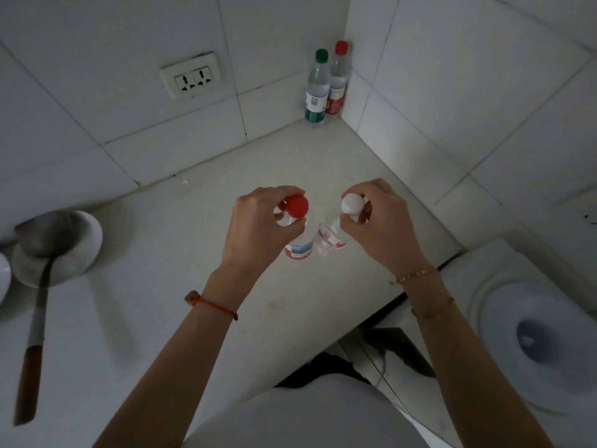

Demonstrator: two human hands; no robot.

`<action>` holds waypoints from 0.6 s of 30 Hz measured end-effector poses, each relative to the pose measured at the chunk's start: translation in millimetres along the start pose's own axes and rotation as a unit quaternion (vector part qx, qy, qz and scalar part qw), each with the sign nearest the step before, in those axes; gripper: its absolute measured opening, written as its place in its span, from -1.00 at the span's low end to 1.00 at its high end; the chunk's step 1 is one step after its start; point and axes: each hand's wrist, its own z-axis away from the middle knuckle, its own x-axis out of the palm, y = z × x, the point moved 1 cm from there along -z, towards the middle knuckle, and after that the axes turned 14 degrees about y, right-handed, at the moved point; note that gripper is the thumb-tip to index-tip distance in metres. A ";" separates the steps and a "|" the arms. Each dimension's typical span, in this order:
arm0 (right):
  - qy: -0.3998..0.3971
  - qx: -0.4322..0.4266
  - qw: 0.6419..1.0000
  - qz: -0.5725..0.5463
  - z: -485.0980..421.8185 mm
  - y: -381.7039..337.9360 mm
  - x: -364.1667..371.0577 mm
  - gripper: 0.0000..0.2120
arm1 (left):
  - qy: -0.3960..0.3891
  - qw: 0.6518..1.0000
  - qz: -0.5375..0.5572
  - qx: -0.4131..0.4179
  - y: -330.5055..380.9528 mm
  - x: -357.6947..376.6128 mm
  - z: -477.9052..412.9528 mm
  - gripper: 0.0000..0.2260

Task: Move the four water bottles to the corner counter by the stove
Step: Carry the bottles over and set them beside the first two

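Observation:
Two water bottles stand upright in the far corner of the white counter [200, 286]: a green-capped bottle [317, 92] and, behind it against the wall, a red-capped bottle [337, 82]. Closer to me, my left hand [255, 227] grips the neck of a second red-capped bottle [298, 247]. My right hand [381, 224] grips the neck of a white-capped bottle [329, 237]. Both held bottles are upright, side by side over the counter's middle; I cannot tell whether their bases touch it.
A ladle [38, 286] with a wooden handle rests in a white bowl [87, 240] at the left. A double wall socket [190, 79] sits on the tiled back wall. A white appliance top [529, 334] lies lower right, past the counter's edge.

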 end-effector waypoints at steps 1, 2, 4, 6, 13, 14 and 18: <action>0.000 -0.002 1.000 0.001 -8.9 3.8 2.0 -0.74 | 0.001 1.000 -0.001 -0.004 -1.9 6.3 -7.8 -0.61; -0.002 -0.004 1.000 0.002 -18.2 7.8 4.0 -0.74 | 0.004 1.000 0.000 -0.008 -3.9 12.6 -15.6 -0.61; -0.006 -0.007 1.000 0.006 -37.7 16.0 7.4 -0.73 | 0.010 1.000 0.003 -0.016 -6.8 24.9 -31.4 -0.61; -0.005 -0.008 1.000 0.005 -59.0 24.6 10.6 -0.73 | 0.010 1.000 -0.001 -0.014 -9.1 38.7 -48.3 -0.62; 0.004 -0.012 1.000 0.006 -140.2 54.8 26.6 -0.73 | 0.018 0.999 0.006 -0.037 -22.7 95.9 -116.4 -0.62; 0.004 -0.012 1.000 0.009 -152.1 59.8 29.8 -0.74 | 0.019 0.999 0.008 -0.037 -25.1 104.8 -126.6 -0.63; -0.008 -0.021 0.999 0.023 -201.2 80.1 47.9 -0.73 | 0.019 1.000 -0.005 -0.024 -33.7 139.1 -170.7 -0.65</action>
